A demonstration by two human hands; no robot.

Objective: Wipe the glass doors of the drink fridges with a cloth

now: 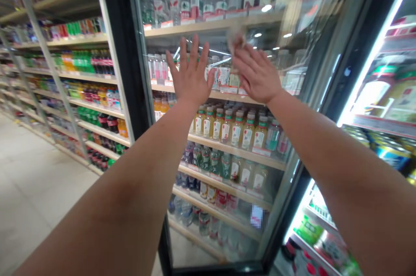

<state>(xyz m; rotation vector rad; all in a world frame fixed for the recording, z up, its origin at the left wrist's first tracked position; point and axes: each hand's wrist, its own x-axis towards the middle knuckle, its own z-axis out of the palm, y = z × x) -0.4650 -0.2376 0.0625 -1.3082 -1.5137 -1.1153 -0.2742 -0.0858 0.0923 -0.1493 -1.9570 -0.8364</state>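
In the head view, the left hand (191, 76) is facing the glass door (224, 268) with its fingers spread wide and holding nothing. The right hand (258, 72) is reaching toward the upper part of the same door, its fingers stretched out and lying close together. At their tips a small pale thing (236, 38) is showing in front of the upper glass; it is too blurred for a sure name, perhaps a crumpled cloth, and I cannot tell whether the fingers are gripping it. In my judgement, the work at this door is going on, not finished, since both hands are being occupied there. No border is appearing on the glass, so I cannot separate the done part from the remaining one. Lower down, rows of bottles (237, 128) are standing behind the glass, and neither hand is touching that lower part.
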